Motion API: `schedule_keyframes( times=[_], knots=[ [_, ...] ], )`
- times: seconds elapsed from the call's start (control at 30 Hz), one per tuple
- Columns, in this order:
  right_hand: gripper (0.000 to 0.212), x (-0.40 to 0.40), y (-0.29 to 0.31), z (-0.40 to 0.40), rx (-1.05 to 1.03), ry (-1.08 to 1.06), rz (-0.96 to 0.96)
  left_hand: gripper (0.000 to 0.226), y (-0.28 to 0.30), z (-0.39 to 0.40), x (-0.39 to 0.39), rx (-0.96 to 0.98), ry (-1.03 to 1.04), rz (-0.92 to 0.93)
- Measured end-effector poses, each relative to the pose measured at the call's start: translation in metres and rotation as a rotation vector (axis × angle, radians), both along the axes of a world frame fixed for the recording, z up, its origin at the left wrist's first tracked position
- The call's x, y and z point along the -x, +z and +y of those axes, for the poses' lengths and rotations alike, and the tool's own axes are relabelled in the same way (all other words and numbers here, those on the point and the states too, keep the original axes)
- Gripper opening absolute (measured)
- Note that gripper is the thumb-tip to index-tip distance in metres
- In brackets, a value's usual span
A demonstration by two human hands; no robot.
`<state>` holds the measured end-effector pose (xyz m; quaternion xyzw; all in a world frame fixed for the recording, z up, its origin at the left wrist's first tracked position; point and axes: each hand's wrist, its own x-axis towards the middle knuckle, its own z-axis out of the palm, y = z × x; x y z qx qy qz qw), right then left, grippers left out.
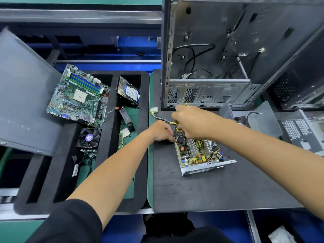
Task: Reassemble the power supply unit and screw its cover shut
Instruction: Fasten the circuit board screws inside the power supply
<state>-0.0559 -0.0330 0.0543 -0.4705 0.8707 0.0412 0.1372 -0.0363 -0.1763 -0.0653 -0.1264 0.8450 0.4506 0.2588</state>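
The open power supply unit (201, 153) lies on the dark mat (210, 190), its circuit board with capacitors and coils exposed. My right hand (192, 121) grips a yellow-handled screwdriver (179, 129) over the unit's far left corner. My left hand (161, 131) has its fingers curled at that same corner's edge; what it pinches is hidden. The unit's wire bundle with a white connector (154, 109) trails off to the left. The grey metal cover (264, 120) stands to the right, behind my right forearm.
An empty computer case (228, 58) stands behind the mat. On the left a black foam tray (145, 137) holds a motherboard (78, 95), a hard drive (128, 91) and a cooling fan (89, 137). A grey side panel (22, 93) leans at far left.
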Motion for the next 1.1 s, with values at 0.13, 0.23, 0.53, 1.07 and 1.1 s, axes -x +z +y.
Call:
schedule_keyframes(
  times=[0.13,0.23,0.53,1.07,1.1],
  knots=[
    [0.016,-0.005,-0.003,-0.003,-0.095,0.048,0.204,0.03,0.002,-0.002,0.002,-0.02,-0.017,-0.021],
    [0.014,-0.004,-0.003,-0.001,-0.126,0.073,0.348,0.038,0.002,-0.003,0.002,-0.014,-0.019,-0.019],
    [0.023,0.0,-0.003,0.005,-0.072,0.039,0.083,0.027,-0.004,-0.004,0.001,-0.007,-0.044,0.015],
    [0.028,-0.004,0.0,0.008,-0.118,0.063,0.176,0.026,-0.001,-0.004,0.001,0.014,-0.085,0.006],
    [0.022,-0.002,0.001,0.007,-0.106,0.055,0.197,0.026,-0.001,-0.004,0.001,0.019,-0.087,0.01]
  ],
)
